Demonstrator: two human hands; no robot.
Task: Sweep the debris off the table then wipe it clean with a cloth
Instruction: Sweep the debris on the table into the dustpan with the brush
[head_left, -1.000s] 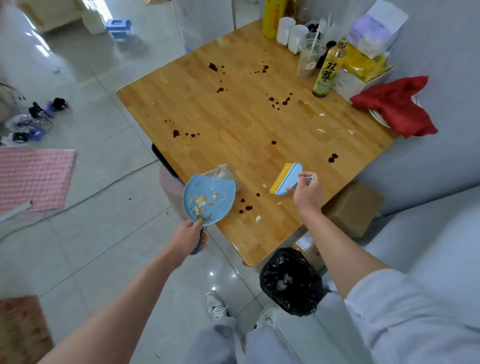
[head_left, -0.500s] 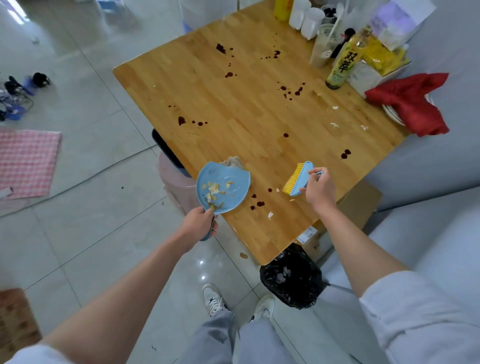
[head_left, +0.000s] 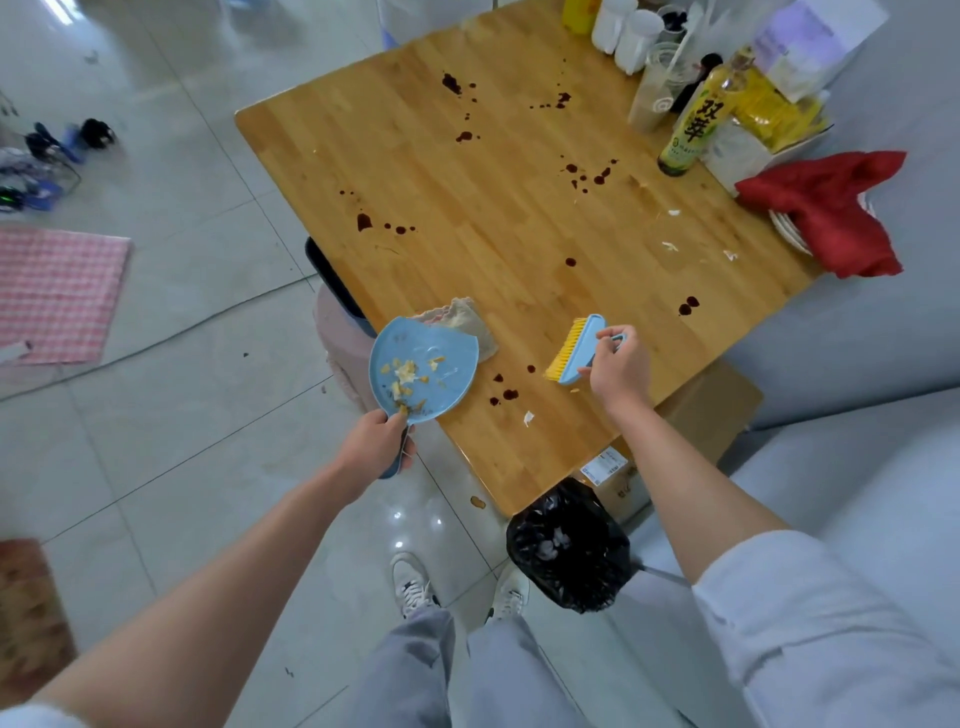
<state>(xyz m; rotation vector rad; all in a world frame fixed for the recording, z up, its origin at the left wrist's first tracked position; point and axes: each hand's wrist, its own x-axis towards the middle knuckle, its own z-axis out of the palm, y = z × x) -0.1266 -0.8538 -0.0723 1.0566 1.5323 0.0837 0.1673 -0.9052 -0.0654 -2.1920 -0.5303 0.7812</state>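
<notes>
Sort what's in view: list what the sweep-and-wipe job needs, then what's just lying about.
For the job: brush in right hand; dustpan in left hand; scraps; beige cloth; table.

Lying about: green bottle; white cups; red cloth; pink mat.

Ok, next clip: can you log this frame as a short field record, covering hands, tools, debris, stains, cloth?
left hand: grips the blue dustpan by its handle at the table edge
right hand: grips the blue brush, yellow bristles toward the dustpan
dustpan contents: yellowish crumbs
debris left: white scrap near the front edge, more scraps at far right
stains: dark red spots across the wood, unwiped
cloth: beige cloth partly under the dustpan; red cloth at right
</notes>
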